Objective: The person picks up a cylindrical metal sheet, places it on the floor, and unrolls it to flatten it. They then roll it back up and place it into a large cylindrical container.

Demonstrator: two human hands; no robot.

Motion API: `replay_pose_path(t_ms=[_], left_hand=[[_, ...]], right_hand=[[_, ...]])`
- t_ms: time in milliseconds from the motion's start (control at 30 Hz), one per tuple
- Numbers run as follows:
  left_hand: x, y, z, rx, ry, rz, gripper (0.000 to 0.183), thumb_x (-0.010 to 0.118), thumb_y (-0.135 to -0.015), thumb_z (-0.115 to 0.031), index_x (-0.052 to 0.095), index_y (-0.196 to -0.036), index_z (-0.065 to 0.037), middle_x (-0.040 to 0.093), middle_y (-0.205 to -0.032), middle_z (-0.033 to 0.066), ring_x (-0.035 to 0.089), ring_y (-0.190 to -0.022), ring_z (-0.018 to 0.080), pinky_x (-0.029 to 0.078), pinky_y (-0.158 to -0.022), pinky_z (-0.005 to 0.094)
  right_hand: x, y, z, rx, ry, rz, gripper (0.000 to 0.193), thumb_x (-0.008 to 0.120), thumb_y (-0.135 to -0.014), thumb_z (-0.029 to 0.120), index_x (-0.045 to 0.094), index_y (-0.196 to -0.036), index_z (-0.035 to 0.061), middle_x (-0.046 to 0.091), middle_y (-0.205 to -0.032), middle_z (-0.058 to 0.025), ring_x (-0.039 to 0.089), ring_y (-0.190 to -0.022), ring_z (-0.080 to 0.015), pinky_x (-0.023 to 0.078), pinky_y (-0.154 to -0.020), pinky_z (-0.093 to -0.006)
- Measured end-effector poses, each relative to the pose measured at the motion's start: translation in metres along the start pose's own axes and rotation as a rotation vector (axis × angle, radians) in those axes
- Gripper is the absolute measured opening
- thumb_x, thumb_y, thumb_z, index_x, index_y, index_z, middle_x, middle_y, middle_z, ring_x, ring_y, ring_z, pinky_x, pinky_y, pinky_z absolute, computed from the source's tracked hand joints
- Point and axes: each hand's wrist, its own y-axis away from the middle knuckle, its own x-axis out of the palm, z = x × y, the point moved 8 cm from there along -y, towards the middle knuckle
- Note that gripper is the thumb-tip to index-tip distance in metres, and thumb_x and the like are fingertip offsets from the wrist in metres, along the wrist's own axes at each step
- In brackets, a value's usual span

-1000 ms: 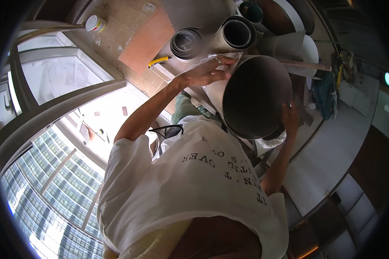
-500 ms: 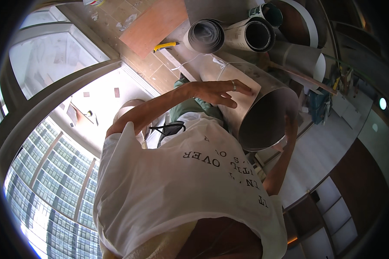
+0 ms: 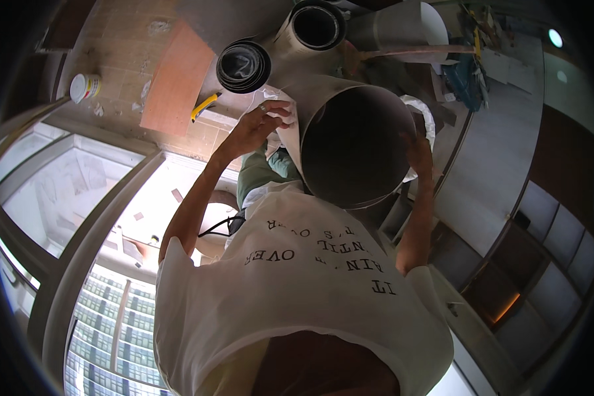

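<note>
A large, wide roll of brownish-grey sheet (image 3: 310, 99) stands before me, its dark round opening facing up toward me. My right hand (image 3: 419, 155) grips the rim on the right side, with the fingers partly lost in shadow. On the left, my left hand (image 3: 261, 125) is at the roll's pale outer side, its fingers loosely bent and apart, a ring on one of them. Whether these fingers press on the sheet is hard to tell. Something white and crumpled (image 3: 427, 125) shows behind the roll near my right hand.
Two narrower dark rolls, one nearer (image 3: 244, 66) and one farther (image 3: 315, 26), stand beyond. A yellow utility knife (image 3: 206, 107) lies by a reddish board (image 3: 171, 82). A white tub (image 3: 84, 87) is at far left, a blue tool bag (image 3: 464, 82) at right, and a long wooden handle (image 3: 416, 51) between.
The view has swung, and the large roll now shows its opening more squarely. My left hand has moved from above the roll to its left side, fingers more bent. The right hand keeps its hold.
</note>
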Motion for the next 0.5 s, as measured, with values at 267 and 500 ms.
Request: replay_pose_path(t_ms=[267,500], left_hand=[[0.024,0.031,-0.035,-0.101,-0.189,-0.02,0.082,0.042,-0.096,-0.066,0.031,-0.15,-0.006,0.042,-0.147,0.0155,0.048,-0.13,0.0282,0.044,-0.104,0.0473],[0.058,0.045,-0.04,-0.138,-0.547,-0.126,0.07,0.064,-0.097,-0.029,0.027,-0.151,-0.003,0.041,-0.149,0.0211,0.04,-0.138,0.0289,0.032,-0.114,0.0401]], right_hand=[[0.006,0.062,0.032,0.265,0.027,-0.153,0.031,0.059,-0.095,0.026,0.063,-0.119,0.0063,0.069,-0.092,-0.0253,0.066,-0.089,-0.0449,0.052,-0.077,-0.0518],[0.068,0.109,0.026,0.36,0.087,-0.292,0.026,0.061,-0.093,0.027,0.062,-0.114,0.0109,0.07,-0.086,-0.0207,0.069,-0.082,-0.0405,0.055,-0.075,-0.0507]])
